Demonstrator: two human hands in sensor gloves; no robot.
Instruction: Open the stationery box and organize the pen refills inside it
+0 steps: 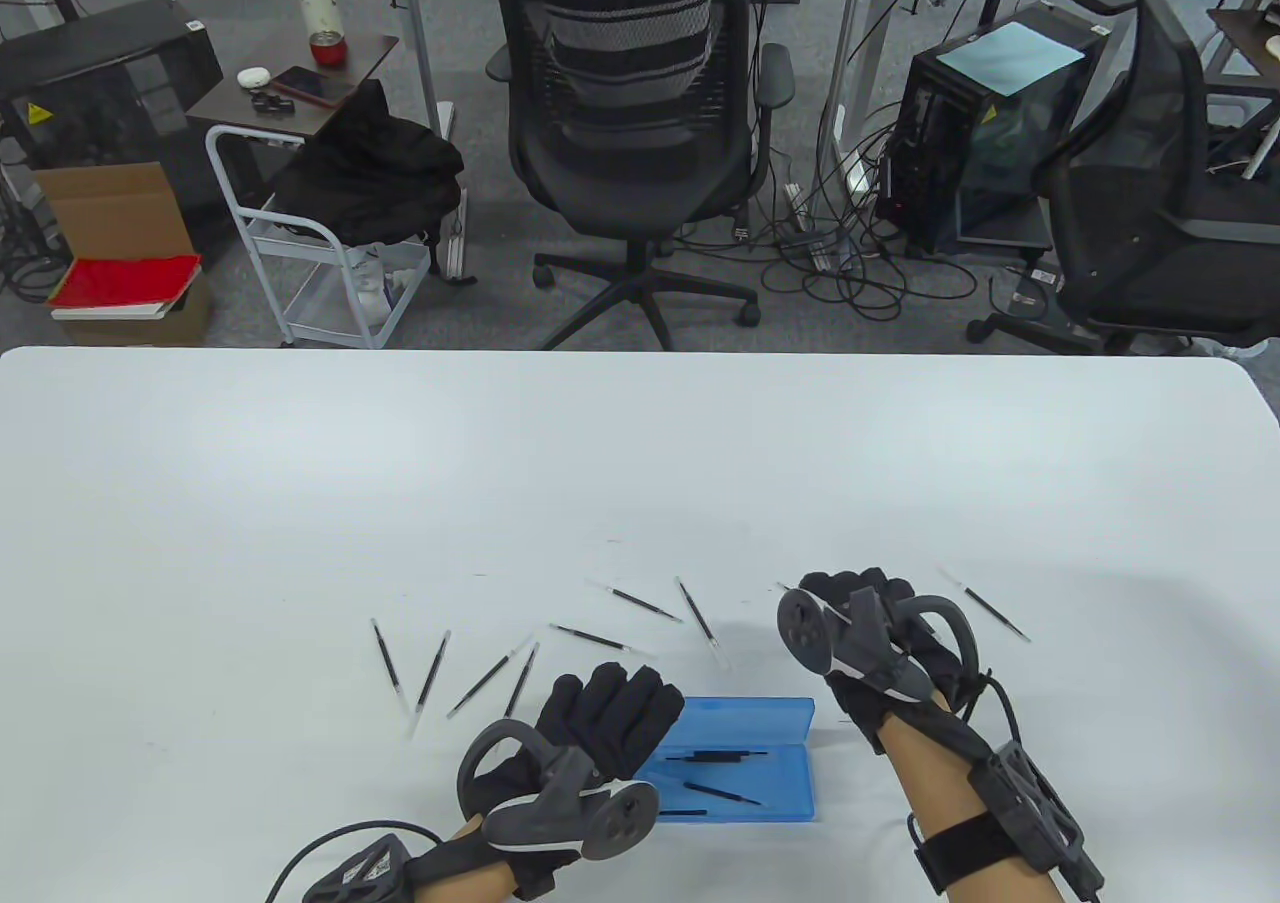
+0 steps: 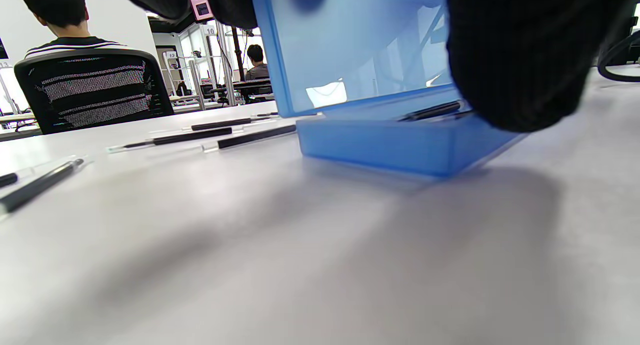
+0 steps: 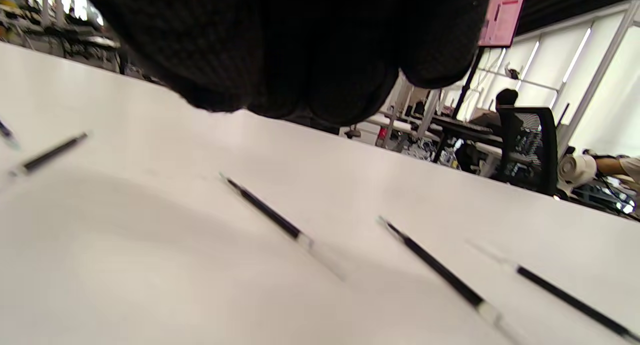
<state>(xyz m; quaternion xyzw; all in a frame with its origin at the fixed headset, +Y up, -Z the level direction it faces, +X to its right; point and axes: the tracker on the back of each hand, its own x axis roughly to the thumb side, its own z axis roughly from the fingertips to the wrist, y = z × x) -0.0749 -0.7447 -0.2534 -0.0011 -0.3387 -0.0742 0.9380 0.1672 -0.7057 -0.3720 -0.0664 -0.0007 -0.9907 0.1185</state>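
Blue stationery box [image 1: 770, 743]: open on the white table [image 1: 640, 463], lid raised, near the table's front edge; three pen refills [image 1: 716, 757] inside. Left hand [image 1: 600, 718]: at the box's left end, fingers laid fairly straight over the lid edge; whether they grip it cannot be told. Right hand [image 1: 860, 633]: beyond the box's right end, fingers curled downward over the table; whether it holds anything cannot be told. Loose pen refills [image 1: 590, 636]: scattered beyond and left of the box.
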